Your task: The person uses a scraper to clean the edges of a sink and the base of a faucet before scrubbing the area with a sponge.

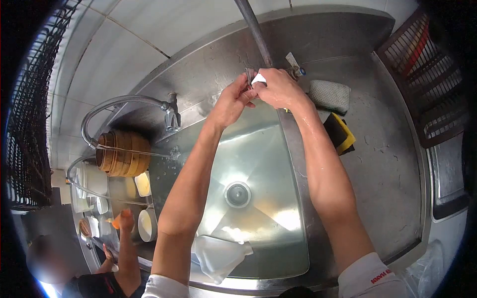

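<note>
Both of my hands meet above the far edge of the sink [293,198], close to the steel backsplash. My left hand [233,99] has its fingers curled at a small white and grey item [259,78]. Pressed against the same item from the other side, my right hand [280,88] is closed, its fingertips partly hidden. What the item is I cannot make out. Just right of my right hand lies a small blue-tipped object [300,72]. Beyond it are a pale mesh-covered sponge [329,96] and a black and yellow scouring pad [343,133] on the steel drainboard.
Water runs from a curved tap [119,99] at left. A white plastic jug-like container [218,256] lies at the sink's near side. Bamboo steamers [124,153] and bowls [147,225] stand left. A co-worker's hand [126,219] is by an orange object. A dark crate [422,79] stands right.
</note>
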`<state>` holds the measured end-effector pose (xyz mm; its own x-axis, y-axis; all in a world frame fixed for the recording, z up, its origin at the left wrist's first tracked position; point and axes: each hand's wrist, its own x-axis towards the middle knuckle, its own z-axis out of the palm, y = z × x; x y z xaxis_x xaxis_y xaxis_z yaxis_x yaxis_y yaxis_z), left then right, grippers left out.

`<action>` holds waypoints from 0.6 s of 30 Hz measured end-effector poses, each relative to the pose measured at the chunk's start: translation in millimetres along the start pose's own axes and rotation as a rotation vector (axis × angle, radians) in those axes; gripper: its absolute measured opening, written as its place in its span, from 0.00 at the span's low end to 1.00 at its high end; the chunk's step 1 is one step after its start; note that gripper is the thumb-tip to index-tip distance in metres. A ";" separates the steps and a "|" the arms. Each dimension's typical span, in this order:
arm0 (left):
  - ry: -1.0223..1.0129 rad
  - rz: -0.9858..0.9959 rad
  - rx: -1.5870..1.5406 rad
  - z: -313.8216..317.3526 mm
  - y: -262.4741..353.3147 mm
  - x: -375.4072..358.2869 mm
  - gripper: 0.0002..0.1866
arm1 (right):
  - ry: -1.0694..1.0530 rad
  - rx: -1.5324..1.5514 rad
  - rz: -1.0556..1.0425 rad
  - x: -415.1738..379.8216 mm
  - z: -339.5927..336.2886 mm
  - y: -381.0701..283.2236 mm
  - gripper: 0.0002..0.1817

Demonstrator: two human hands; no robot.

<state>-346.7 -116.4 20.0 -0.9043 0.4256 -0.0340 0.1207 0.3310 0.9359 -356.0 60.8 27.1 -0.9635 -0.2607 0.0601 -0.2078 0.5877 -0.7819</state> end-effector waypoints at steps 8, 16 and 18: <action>-0.025 -0.015 -0.069 -4.0 -6.5 -0.4 0.21 | 0.052 -0.098 0.058 -6.2 1.0 -16.5 0.22; -0.030 -0.024 -0.216 -2.5 -11.7 -2.2 0.22 | 0.051 -0.026 -0.029 -2.6 8.2 -7.8 0.19; 0.025 -0.018 -0.202 4.6 -14.3 -0.9 0.19 | -0.034 -0.009 0.091 -8.7 -1.7 -14.4 0.19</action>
<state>-345.8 -117.7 5.1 -0.9157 0.3994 -0.0446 0.0222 0.1611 0.9867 -344.9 55.9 38.9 -0.9723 -0.2316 -0.0325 -0.1209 0.6169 -0.7777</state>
